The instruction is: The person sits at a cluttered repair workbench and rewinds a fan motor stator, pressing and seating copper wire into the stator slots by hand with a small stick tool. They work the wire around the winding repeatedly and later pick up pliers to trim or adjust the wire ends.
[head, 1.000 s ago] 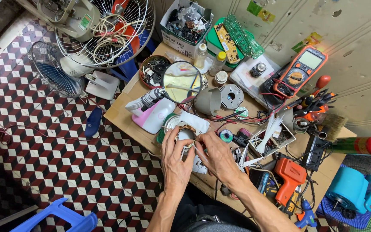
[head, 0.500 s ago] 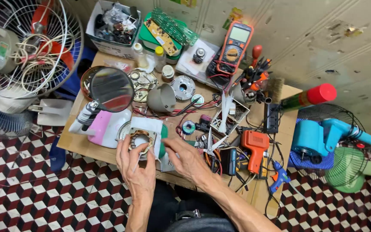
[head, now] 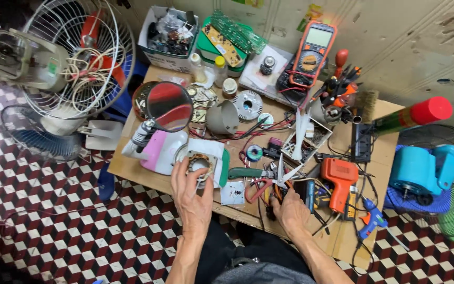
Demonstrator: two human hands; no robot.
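Fingers of the left hand (head: pixel 192 200) wrap the round copper-wound motor stator (head: pixel 199 164), resting on a white cloth (head: pixel 211 152) beside the pink magnifier lamp base (head: pixel 160 151). Right hand (head: pixel 290 208) seemingly grips a dark tool handle (head: pixel 276 193) among the red-handled pliers (head: pixel 261 186) on the wooden table (head: pixel 137 171).

This is a small repair workshop for household electrical goods. A low wooden bench (head: pixel 137 171) stands on a chequered tile floor (head: pixel 53 231), crowded with a multimeter (head: pixel 311 55), an orange heat tool (head: pixel 340 181), pliers and cutters (head: pixel 266 181), loose circuit boards (head: pixel 227 39), a magnifying lamp (head: pixel 169 105) and motor parts. Stripped fans stand about it: a wire fan guard (head: pixel 80 58) with a bare motor at the left, blue fan housings (head: pixel 426 171) at the right.
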